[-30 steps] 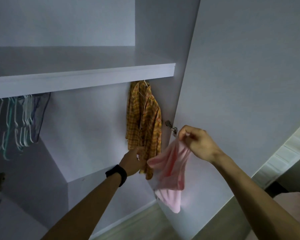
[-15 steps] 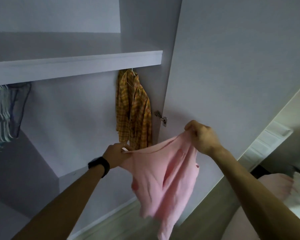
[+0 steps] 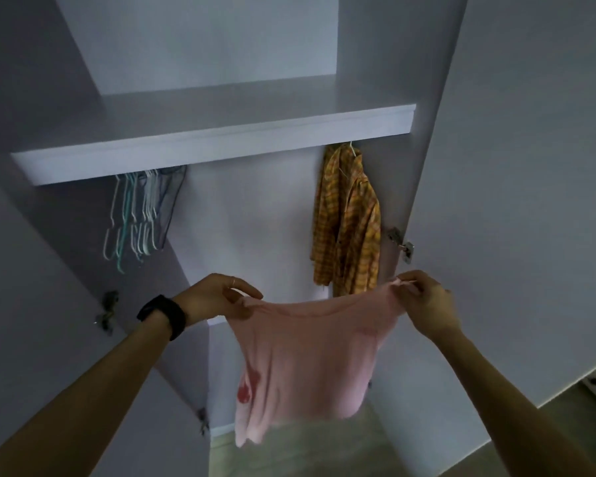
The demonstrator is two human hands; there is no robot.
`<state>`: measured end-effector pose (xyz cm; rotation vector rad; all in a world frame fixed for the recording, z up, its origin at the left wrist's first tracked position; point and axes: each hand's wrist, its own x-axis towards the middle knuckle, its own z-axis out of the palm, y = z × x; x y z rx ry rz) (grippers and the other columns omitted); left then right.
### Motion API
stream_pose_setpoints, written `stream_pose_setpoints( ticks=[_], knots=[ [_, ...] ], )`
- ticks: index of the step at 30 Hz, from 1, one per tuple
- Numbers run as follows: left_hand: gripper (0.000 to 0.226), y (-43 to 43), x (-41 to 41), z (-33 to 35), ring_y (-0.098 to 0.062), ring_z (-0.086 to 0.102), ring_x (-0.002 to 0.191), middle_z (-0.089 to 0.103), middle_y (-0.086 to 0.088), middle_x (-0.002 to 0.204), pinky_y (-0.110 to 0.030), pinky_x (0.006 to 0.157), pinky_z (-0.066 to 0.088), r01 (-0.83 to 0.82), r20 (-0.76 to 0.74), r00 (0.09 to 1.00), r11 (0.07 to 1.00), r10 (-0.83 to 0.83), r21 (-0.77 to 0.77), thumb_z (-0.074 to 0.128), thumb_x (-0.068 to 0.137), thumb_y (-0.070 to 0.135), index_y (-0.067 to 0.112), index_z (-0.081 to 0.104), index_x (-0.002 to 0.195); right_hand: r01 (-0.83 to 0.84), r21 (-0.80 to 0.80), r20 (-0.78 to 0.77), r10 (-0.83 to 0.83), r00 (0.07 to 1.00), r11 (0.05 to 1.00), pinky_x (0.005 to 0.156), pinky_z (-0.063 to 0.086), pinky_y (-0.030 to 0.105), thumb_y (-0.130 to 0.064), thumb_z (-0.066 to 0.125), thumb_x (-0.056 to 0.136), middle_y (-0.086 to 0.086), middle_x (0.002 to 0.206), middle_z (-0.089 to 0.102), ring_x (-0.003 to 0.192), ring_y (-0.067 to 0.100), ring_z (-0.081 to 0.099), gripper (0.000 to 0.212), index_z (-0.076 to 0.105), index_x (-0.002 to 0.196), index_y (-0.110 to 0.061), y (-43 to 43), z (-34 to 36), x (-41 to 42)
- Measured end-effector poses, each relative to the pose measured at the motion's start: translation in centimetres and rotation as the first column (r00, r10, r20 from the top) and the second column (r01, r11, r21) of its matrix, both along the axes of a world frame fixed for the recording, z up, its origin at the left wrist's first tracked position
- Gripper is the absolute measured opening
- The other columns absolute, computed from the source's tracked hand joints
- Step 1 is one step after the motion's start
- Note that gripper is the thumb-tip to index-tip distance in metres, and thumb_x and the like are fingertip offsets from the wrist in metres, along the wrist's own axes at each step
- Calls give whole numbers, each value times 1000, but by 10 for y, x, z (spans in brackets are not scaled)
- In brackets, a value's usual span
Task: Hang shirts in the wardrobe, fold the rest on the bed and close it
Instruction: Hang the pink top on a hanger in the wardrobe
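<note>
**Pink top held spread at the open wardrobe: soft, light, gripped by its upper edge**

The wardrobe [image 3: 248, 228] stands open before us. Its door [image 3: 530, 166] is swung out from 1 to 4 o'clock, and its shelf [image 3: 221, 142] crosses at 11 o'clock. The pink top [image 3: 307, 356] hangs in the air at 6 o'clock in front of the opening, stretched between our hands and drooping below. We judge it light, limp and a little stretchy. It will sag wherever we let go, so the upper edge is the place to hold. The yellow plaid shirt [image 3: 348, 228] hangs under the shelf at 3 o'clock, behind the top's right corner, and may crowd that end. Bare hangers [image 3: 135, 215] cluster at 9 o'clock, well apart from the top. Our left hand [image 3: 217, 297] pinches the left corner, thumb and fingers closed on the cloth, and our right hand [image 3: 424, 301] pinches the right corner. The door hinge [image 3: 401, 244], just above the right hand, could snag the fabric.
</note>
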<state>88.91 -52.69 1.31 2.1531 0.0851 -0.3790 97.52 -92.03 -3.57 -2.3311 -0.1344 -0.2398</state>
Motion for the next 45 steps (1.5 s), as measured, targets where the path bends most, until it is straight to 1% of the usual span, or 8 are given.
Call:
stream_pose_setpoints(
  ticks=[5, 10, 12, 19, 26, 31, 36, 45],
  knots=[
    [5, 6, -31, 1, -6, 70, 78, 77, 1, 83, -23, 78, 52, -272, 93, 957, 961, 275, -47, 83, 80, 27, 30, 81, 84, -113, 158, 30, 109, 994, 981, 56, 42, 19, -28, 71, 93, -5, 78, 66, 69, 8, 60, 6, 70, 97, -24, 33, -11, 6],
    [18, 10, -57, -11, 1, 62, 67, 73, 13, 74, -12, 65, 46, -579, 291, 793, 811, 535, 87, 85, 75, 42, 25, 78, 77, -337, 243, -20, 352, 936, 910, 71, 43, 11, -21, 66, 96, -19, 89, 66, 84, -2, 61, 12, 72, 104, -27, 79, -14, 3],
    [14, 11, -66, -13, 2, 63, 66, 73, 14, 74, -10, 63, 46, -633, 298, 736, 774, 607, -12, 83, 79, 34, 22, 79, 85, -420, 236, 28, 426, 904, 876, 74, 40, 2, -11, 63, 97, -19, 91, 66, 87, -11, 61, 18, 74, 105, -23, 93, -11, -3],
    [10, 8, -78, 16, -7, 71, 85, 76, 13, 87, -22, 82, 53, -535, 411, 762, 844, 500, -35, 83, 80, 33, 27, 78, 85, -587, 346, 96, 595, 798, 732, 79, 51, 22, -8, 75, 88, -12, 87, 72, 85, 6, 67, 19, 71, 87, -27, 157, 29, -32],
    [20, 2, -75, 41, -4, 72, 87, 78, 8, 91, -18, 82, 53, -443, 440, 746, 866, 500, -234, 85, 76, 25, 18, 80, 94, -684, 336, 170, 672, 721, 648, 73, 49, 13, -16, 82, 81, -17, 82, 74, 81, 3, 69, 27, 70, 76, -40, 222, 69, -51],
    [21, 17, -84, 41, -2, 71, 93, 77, 11, 99, -15, 87, 53, -360, 462, 803, 924, 378, -130, 80, 83, 22, 19, 80, 104, -710, 357, 144, 716, 683, 606, 66, 47, 10, -10, 80, 82, -16, 77, 74, 69, 0, 67, 30, 73, 77, -39, 250, 70, -55],
    [15, 30, -85, 41, 1, 67, 86, 75, 12, 100, -11, 78, 49, -477, 516, 794, 856, 322, 199, 72, 91, 31, 24, 77, 103, -757, 399, 47, 813, 581, 517, 73, 60, 36, -15, 76, 88, 3, 83, 76, 74, 28, 69, 19, 77, 85, -34, 263, 70, -48],
    [25, 26, -82, 43, -15, 56, 110, 53, 11, 124, -35, 90, 47, -665, 565, 726, 610, 393, 430, 56, 98, 44, 31, 67, 116, -827, 386, 52, 885, 463, 410, 72, 54, 26, -12, 78, 86, -9, 80, 76, 66, 2, 65, 23, 75, 82, -35, 293, 72, -20]
  ],
)
